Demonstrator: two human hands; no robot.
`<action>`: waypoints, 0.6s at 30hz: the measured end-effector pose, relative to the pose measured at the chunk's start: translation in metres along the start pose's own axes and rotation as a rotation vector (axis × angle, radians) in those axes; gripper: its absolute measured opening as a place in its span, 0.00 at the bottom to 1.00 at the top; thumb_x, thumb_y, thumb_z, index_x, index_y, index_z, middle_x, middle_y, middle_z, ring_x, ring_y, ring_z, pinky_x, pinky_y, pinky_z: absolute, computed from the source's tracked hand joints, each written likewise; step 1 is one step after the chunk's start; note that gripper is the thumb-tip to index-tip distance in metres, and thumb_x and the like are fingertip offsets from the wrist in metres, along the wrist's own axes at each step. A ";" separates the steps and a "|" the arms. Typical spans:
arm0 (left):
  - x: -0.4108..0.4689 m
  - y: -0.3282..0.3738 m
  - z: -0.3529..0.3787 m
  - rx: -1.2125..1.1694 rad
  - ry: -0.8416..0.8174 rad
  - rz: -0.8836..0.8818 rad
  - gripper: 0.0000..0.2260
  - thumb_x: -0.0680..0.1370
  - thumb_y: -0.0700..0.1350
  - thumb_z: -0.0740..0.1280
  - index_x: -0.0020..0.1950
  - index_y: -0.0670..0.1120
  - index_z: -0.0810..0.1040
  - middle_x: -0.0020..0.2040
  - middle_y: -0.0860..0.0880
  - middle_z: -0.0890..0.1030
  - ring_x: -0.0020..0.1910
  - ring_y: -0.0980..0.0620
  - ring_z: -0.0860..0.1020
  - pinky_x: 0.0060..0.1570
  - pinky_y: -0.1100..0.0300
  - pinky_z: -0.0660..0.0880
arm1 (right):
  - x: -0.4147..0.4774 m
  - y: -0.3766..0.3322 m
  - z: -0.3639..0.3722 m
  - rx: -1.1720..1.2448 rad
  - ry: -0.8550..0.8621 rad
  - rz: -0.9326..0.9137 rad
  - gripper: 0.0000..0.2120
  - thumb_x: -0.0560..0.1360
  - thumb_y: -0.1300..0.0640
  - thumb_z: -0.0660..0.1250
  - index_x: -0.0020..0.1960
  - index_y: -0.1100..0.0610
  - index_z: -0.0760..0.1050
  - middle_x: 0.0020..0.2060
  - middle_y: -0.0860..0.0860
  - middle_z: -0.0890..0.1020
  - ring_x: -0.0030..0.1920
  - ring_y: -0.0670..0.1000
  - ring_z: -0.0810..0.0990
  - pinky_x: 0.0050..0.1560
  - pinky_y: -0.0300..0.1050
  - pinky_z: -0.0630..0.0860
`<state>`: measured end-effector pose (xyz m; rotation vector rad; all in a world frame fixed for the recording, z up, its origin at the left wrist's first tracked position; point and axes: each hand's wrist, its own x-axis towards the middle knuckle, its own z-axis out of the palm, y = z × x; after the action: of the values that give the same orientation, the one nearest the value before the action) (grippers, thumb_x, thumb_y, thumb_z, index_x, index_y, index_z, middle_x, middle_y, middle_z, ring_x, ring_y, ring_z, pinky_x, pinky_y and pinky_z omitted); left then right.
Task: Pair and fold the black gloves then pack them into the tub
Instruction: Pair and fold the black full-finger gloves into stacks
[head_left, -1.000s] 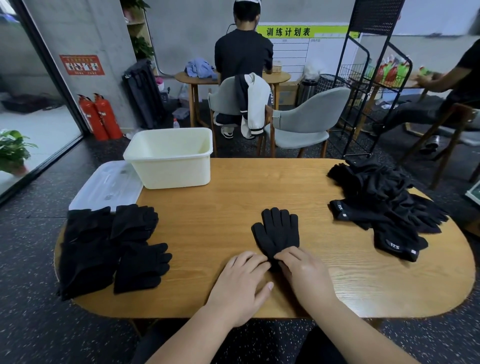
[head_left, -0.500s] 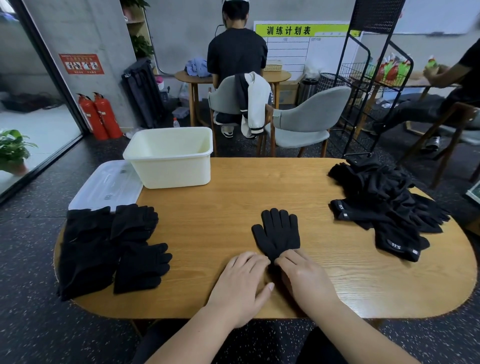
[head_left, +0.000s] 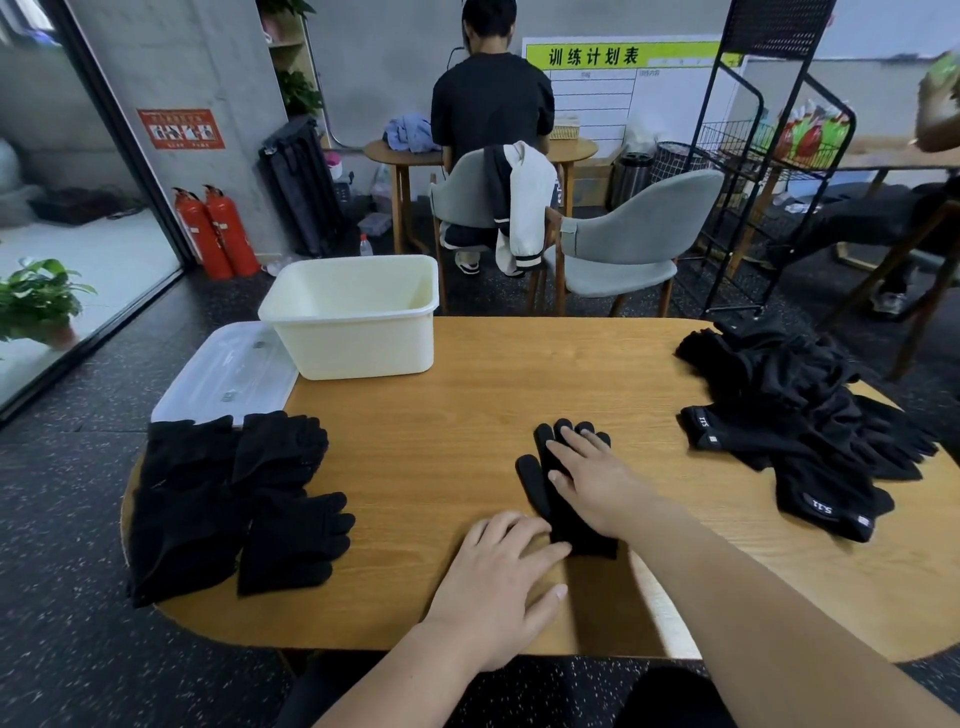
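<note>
Right of frame centre, the paired gloves (head_left: 532, 480), judged soft, light and limp, are pressed flat under the spread right hand (head_left: 592, 483), touched at the cuff by the flat left hand (head_left: 498, 571), and best taken by the cuff.

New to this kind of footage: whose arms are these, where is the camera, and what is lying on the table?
No machine here: a person wears a camera on the head, looking down at their own bare hands. The right hand presses flat on a black glove mid-table; the left hand rests flat by its cuff. Neither grips anything. On the table, folded gloves lie at the left, a loose heap at the right, a cream tub and clear lid far left.
</note>
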<state>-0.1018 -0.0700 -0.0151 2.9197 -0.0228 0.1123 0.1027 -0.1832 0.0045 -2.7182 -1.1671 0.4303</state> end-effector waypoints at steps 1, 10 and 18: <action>0.000 0.000 0.000 -0.004 -0.005 -0.001 0.24 0.86 0.64 0.50 0.80 0.60 0.66 0.78 0.57 0.64 0.79 0.51 0.57 0.79 0.48 0.57 | 0.003 0.000 -0.003 -0.015 0.005 0.006 0.29 0.88 0.42 0.49 0.86 0.51 0.52 0.86 0.50 0.48 0.85 0.56 0.43 0.83 0.54 0.51; 0.001 -0.004 0.001 -0.080 0.023 -0.015 0.25 0.86 0.65 0.50 0.81 0.59 0.66 0.77 0.60 0.64 0.79 0.55 0.56 0.79 0.51 0.55 | 0.008 -0.015 0.017 -0.094 0.115 0.059 0.33 0.86 0.35 0.44 0.86 0.49 0.49 0.86 0.50 0.46 0.85 0.57 0.41 0.84 0.56 0.49; 0.003 -0.004 -0.003 -0.232 0.070 -0.143 0.24 0.85 0.64 0.52 0.78 0.58 0.65 0.73 0.62 0.61 0.72 0.61 0.62 0.75 0.57 0.63 | 0.020 -0.020 0.021 -0.133 0.108 0.149 0.36 0.81 0.29 0.35 0.85 0.43 0.39 0.85 0.49 0.37 0.84 0.56 0.34 0.83 0.58 0.40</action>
<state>-0.0993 -0.0655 -0.0131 2.6740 0.1724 0.1754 0.0959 -0.1544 -0.0146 -2.9135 -1.0047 0.2272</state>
